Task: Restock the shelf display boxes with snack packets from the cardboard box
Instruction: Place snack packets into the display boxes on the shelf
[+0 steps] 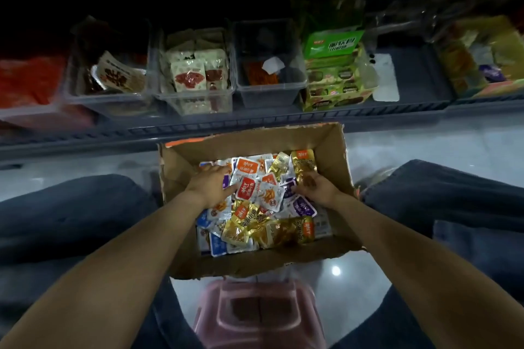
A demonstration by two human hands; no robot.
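Head: packets point(263, 201) under left hand point(211, 185)

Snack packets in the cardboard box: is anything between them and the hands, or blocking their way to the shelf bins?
Nothing visible. The left hand and right hand touch the snack packets in the open cardboard box. The clear bins are open-topped; only the box's far wall and shelf lip must be cleared.

The one camera sits on the person's head. It looks forward and down, close above the left hand point(211, 183) and right hand point(317, 187), with the shelf point(283, 119) beyond them.
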